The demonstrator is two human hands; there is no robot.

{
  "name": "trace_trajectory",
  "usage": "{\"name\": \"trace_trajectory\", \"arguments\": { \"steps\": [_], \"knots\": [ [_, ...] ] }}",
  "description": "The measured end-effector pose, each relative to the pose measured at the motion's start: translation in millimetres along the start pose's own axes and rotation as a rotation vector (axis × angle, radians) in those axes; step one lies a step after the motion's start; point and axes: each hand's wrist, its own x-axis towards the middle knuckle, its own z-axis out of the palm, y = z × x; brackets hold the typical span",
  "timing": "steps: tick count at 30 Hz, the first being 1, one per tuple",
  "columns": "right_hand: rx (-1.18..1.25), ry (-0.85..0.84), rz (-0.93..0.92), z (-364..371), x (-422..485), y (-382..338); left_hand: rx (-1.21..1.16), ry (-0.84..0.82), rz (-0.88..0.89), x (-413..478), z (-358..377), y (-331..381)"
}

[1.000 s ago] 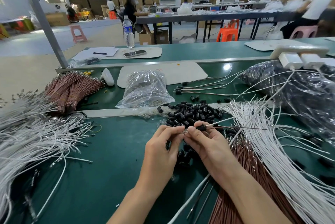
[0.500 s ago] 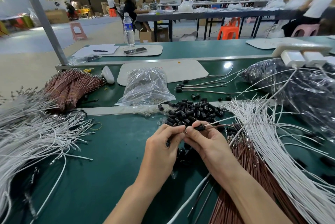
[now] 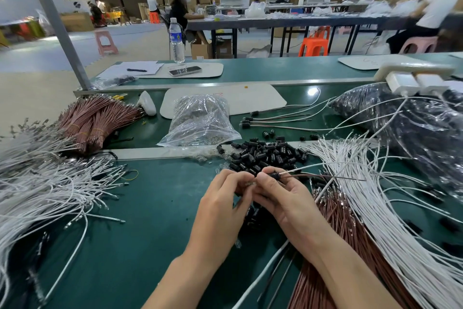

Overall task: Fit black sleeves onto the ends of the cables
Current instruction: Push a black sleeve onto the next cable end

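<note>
Low at centre of the green table, one black sleeve sits pinched btwn thumb and forefinger of the right hand, fingers curled round it. A brown cable and a white cable trail out of its right end, off over the bench. The left hand is curled too, its fingertips meeting the right's and pinching a small shiny cable tip just left of the sleeve — too small to say which cable it belongs to. Just behind the hands lies a loose sleeve pile, w/ more dark ones on the mat under the knuckles. Right of the hands, a white cable fan spreads over a brown cable bundle. Further back, a few finished cables lie side by side w/ black ends pointing left, next to a clear bag; a big dark bag fills the right side. Left side — a white heap of cables and tied brown bunches. On the far bench stand a water bottle, a phone and a pen on paper.
</note>
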Motion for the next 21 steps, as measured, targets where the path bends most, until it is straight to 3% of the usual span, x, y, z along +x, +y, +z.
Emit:
{"name": "trace_trajectory", "arguments": {
  "steps": [11, 21],
  "knots": [
    [-0.001, 0.081, -0.024, -2.6, 3.6, -1.1, -0.029, 0.012, -0.011, -0.5, -0.9, -1.0],
    [0.06, 0.05, 0.031, -0.4, 1.1, 0.7, -0.13, 0.08, -0.104, 0.8, 0.0, 0.0]
  ]
}}
